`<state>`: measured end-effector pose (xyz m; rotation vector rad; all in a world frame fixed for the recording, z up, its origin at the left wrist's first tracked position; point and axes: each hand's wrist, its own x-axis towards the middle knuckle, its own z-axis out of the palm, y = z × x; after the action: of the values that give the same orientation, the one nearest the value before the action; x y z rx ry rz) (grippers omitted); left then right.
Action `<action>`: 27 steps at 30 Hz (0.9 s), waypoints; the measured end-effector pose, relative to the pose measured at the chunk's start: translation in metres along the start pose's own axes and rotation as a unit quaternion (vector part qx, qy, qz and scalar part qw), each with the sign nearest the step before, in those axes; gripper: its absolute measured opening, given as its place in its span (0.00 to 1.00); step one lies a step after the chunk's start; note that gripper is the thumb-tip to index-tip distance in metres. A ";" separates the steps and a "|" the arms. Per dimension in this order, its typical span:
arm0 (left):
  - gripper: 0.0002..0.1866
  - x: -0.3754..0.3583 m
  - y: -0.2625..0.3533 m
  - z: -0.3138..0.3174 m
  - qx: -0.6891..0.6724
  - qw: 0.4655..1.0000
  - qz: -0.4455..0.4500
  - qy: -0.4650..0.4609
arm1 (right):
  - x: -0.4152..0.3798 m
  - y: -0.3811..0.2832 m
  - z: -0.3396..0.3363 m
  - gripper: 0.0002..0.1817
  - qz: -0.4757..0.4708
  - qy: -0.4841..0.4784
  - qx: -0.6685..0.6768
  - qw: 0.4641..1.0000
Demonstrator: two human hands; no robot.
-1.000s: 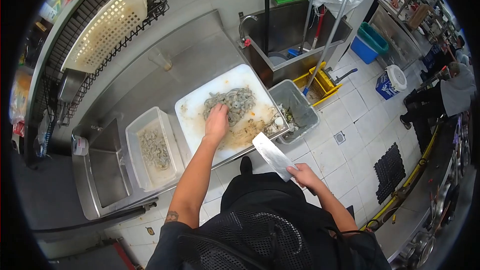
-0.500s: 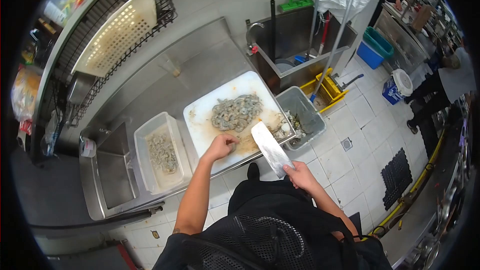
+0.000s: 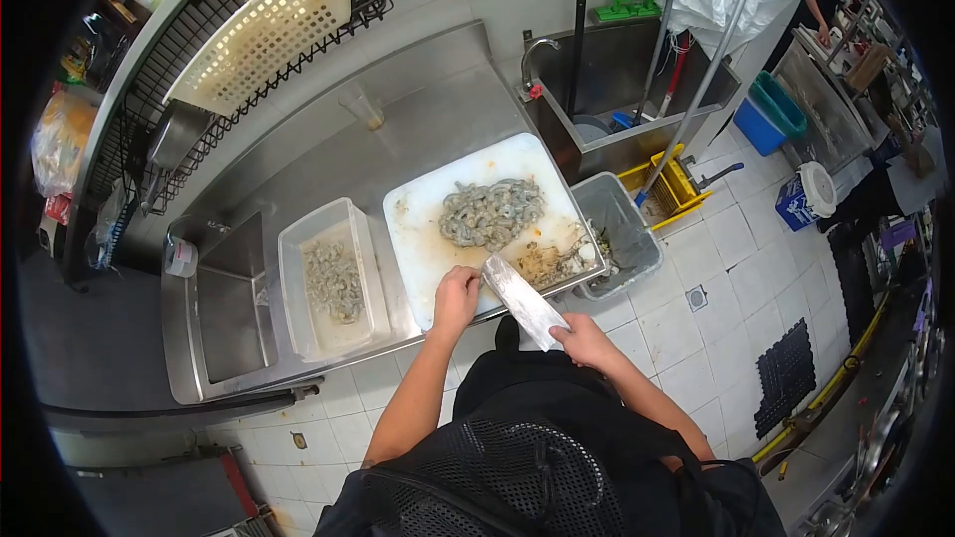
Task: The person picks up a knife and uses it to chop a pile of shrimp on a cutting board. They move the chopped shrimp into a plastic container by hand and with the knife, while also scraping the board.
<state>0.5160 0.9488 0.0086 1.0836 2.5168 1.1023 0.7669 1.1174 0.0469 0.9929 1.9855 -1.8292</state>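
Shrimp pile (image 3: 489,215) lies mid-frame on the white board (image 3: 422,283), above and slightly right of my nearer left hand (image 3: 457,300), fingertips pressed together, contents unclear; my right hand (image 3: 587,342) grips the cleaver (image 3: 524,302), slanting up-left toward them.

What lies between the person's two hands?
The cleaver: its broad blade reaches from the right hand toward the left hand, at the board's near edge. The head view shows this.

Bright, evenly lit, edges fisheye-warped
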 end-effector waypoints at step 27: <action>0.11 -0.007 0.004 0.013 0.016 0.997 -0.068 0.016 | 0.013 0.007 0.008 0.16 0.052 -0.062 0.093 0.992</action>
<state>0.5284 0.9533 0.0018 0.8944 2.5979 1.0542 0.7599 1.1136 0.0319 0.9865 1.6837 -1.9942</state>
